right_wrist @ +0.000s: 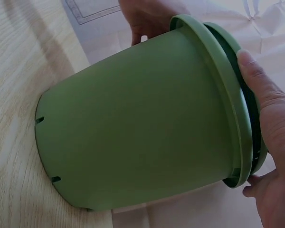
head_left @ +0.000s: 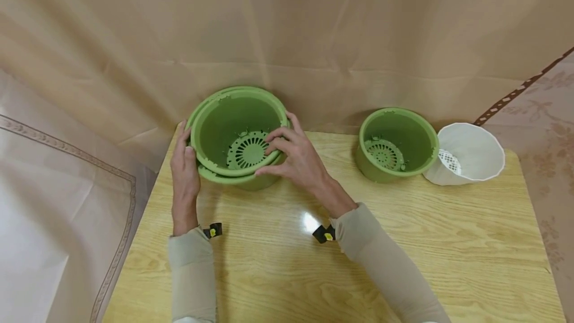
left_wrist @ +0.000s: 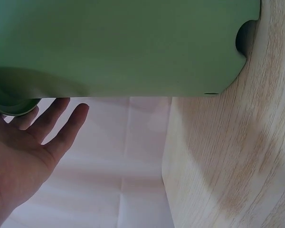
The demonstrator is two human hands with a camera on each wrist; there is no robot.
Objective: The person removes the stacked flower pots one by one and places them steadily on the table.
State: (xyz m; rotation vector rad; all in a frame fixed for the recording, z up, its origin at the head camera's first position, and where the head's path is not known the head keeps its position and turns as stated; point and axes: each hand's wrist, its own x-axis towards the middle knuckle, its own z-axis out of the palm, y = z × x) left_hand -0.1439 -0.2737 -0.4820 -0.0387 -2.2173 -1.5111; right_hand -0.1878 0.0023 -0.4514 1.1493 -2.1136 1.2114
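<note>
Two large green plastic pots [head_left: 237, 131] sit nested one inside the other, tilted toward me at the far left corner of the wooden table [head_left: 278, 273]. A slotted drain disc shows in the inner pot's bottom. My right hand [head_left: 289, 156] grips the right side of the rim, fingers curled over into the inner pot and thumb below. In the right wrist view that right hand [right_wrist: 270, 128] clasps the double rim of the green pots [right_wrist: 142, 118]. My left hand [head_left: 185, 166] lies flat against the left side, fingers straight; in the left wrist view the left hand [left_wrist: 33, 142] is spread beside the pots [left_wrist: 123, 47].
A smaller green pot [head_left: 396, 146] stands tilted at the table's far right, with a white pot [head_left: 468, 153] leaning beside it. A beige curtain [head_left: 287, 29] hangs right behind the table. The table's left edge is close to my left hand.
</note>
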